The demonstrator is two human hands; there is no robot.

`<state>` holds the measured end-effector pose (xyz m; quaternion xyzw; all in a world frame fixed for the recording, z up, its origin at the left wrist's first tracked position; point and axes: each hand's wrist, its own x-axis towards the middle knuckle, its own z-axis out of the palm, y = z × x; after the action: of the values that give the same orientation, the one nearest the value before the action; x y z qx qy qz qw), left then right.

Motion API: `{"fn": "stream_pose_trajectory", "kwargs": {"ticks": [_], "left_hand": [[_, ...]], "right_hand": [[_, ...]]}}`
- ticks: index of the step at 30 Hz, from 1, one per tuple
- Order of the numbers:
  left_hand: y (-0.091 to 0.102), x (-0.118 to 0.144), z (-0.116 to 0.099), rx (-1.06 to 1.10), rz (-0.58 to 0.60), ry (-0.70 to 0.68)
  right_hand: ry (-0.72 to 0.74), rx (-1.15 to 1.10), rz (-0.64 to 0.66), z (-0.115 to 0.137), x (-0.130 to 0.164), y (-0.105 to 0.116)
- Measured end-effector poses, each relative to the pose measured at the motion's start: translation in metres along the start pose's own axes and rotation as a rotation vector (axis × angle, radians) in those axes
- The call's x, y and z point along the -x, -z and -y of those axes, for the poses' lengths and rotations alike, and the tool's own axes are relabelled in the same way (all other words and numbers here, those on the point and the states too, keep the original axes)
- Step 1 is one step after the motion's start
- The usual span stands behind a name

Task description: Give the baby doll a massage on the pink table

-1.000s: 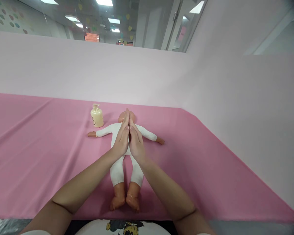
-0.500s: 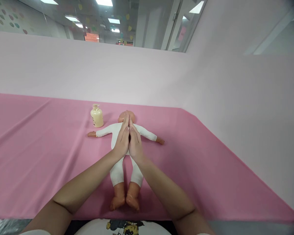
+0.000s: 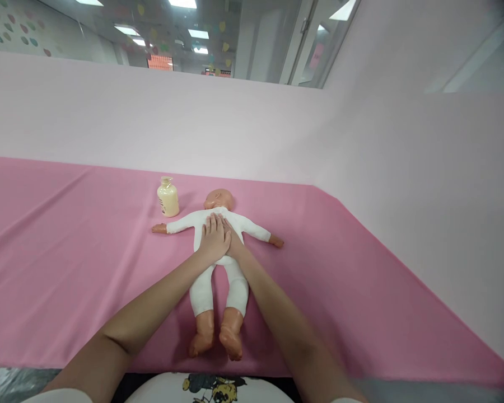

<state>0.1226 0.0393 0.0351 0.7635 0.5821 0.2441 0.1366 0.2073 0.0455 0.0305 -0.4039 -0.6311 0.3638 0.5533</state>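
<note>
The baby doll [image 3: 218, 246] lies face-up mid-table [image 3: 67, 252], wide pink cloth free on both sides, a wall behind. It wears a white suit, limbs spread. Left hand [image 3: 213, 239] lies flat over right hand [image 3: 234, 242] on its chest, neither grip closed. A cream pump bottle [image 3: 168, 197] stands near its head.

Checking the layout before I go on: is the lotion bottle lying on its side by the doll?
No: the cream bottle stands upright on the pink cloth, beside the doll, near its outstretched arm.

The left hand [image 3: 213, 239] covers most of the right hand [image 3: 234, 244]; both hide the doll's [image 3: 218, 268] chest
</note>
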Motion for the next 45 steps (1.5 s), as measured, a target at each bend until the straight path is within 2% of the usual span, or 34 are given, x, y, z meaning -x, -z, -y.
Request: {"fn": "stream_pose_trajectory", "kwargs": {"ticks": [4, 9, 12, 19, 25, 30, 33, 36, 39, 41, 45], "left_hand": [[-0.007, 0.004, 0.0, -0.147, -0.023, -0.004], [-0.012, 0.006, 0.003, -0.192, -0.026, -0.005], [-0.012, 0.003, 0.009, -0.173, -0.007, -0.001], [-0.004, -0.01, 0.023, -0.075, 0.08, 0.035], [-0.001, -0.016, 0.03, -0.069, 0.084, 0.032], [-0.001, -0.024, 0.042, -0.084, 0.052, -0.009], [0.0, -0.027, 0.049, -0.096, 0.054, -0.123], [0.005, -0.028, 0.053, -0.087, 0.118, -0.35], [0.009, -0.028, 0.054, -0.068, 0.184, -0.547], [0.01, -0.028, 0.055, -0.067, 0.205, -0.593], [0.004, -0.032, 0.057, -0.116, 0.263, -0.577]], "right_hand": [[0.098, 0.37, 0.17, -0.019, -0.001, 0.004], [-0.009, 1.034, 0.193, -0.021, -0.001, -0.001], [-0.103, 1.204, 0.189, -0.02, 0.0, -0.004], [-0.342, 1.281, 0.139, -0.015, 0.002, -0.015], [-0.496, 1.277, 0.167, -0.001, 0.008, -0.026], [-0.603, 1.337, 0.197, 0.004, 0.02, -0.046], [-0.554, 1.368, 0.257, 0.008, 0.03, -0.057], [-0.429, 1.385, 0.349, 0.016, 0.04, -0.06], [-0.377, 1.39, 0.491, 0.031, 0.051, -0.059], [-0.348, 1.39, 0.577, 0.043, 0.056, -0.057], [-0.332, 1.331, 0.677, 0.071, 0.057, -0.051]]}}
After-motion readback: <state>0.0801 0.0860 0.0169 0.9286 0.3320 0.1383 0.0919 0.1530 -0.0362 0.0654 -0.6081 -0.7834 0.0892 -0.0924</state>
